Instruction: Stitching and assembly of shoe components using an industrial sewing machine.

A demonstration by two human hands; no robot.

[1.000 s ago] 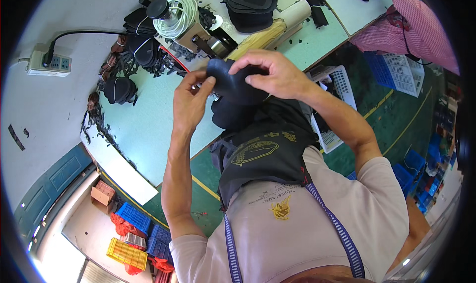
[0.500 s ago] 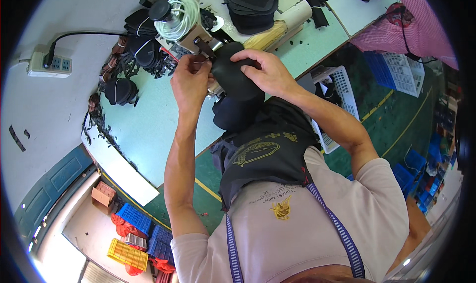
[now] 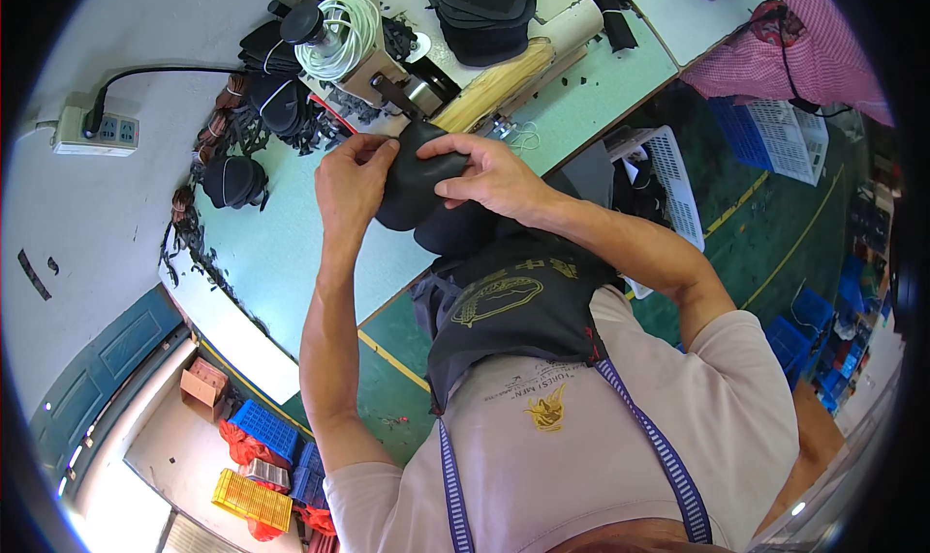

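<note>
Both hands hold a black, smooth cup-shaped piece (image 3: 412, 185) over the near side of the bench, just in front of a sewing machine (image 3: 426, 90). My left hand (image 3: 355, 177) pinches its left upper edge between thumb and fingers. From the right, my right hand (image 3: 492, 177) grips it with thumb and curled forefinger. Another rounded black piece (image 3: 455, 231) hangs below it at the bench edge, against my black apron (image 3: 513, 301); whether the two are joined I cannot tell. The machine's working point is partly hidden behind the held piece.
A coil of pale cord (image 3: 339, 42) sits on the machine. Stacked black pieces (image 3: 481, 15) lie behind it, and tied black bundles (image 3: 232, 180) lie along the wall. A white crate (image 3: 678, 180) stands right of the bench. A person in a pink checked garment (image 3: 833, 40) is at far right.
Both hands have drawn the black piece down and away from the machine, toward me. More of the machine's metal parts now shows. The right hand has shifted left with the piece.
</note>
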